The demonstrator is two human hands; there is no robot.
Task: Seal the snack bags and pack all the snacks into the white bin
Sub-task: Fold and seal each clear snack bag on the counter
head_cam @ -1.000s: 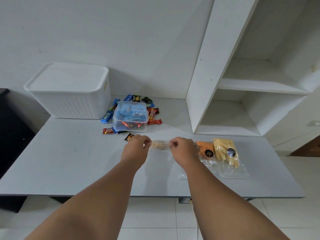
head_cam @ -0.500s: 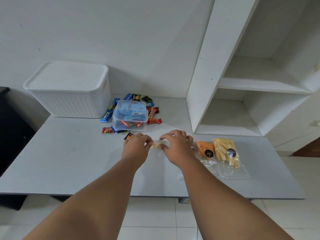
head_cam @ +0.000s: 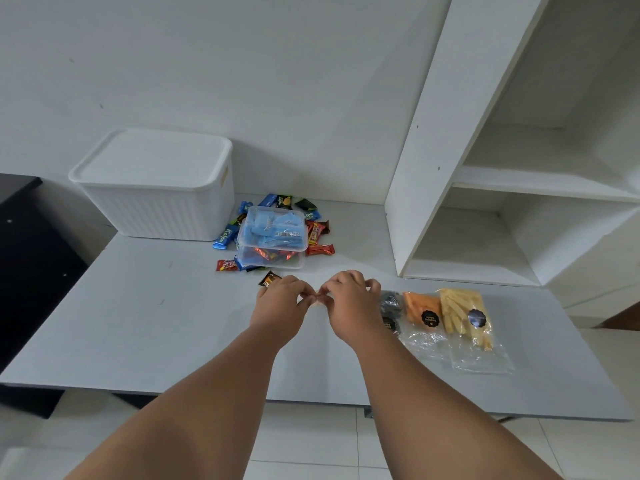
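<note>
Left grip (head_cam: 280, 303) and right grip (head_cam: 349, 303) are fingertip to fingertip, both pinched narrow on the mouth of one clear snack bag (head_cam: 317, 301); bag mostly hidden under the hands, seal progress I cannot tell; seal line looks to run left-right between the pinches. Bag sits right of the white bin (head_cam: 156, 202), nearer the tabletop (head_cam: 156, 323) front edge; left grip nearer the bin. Bin lid is on, needs lifting first; route to bin crosses bare tabletop in front of the stacked clear tubs (head_cam: 273, 237) and loose candy bars (head_cam: 225, 237); three more bags (head_cam: 420, 306) lie further right of the bin.
</note>
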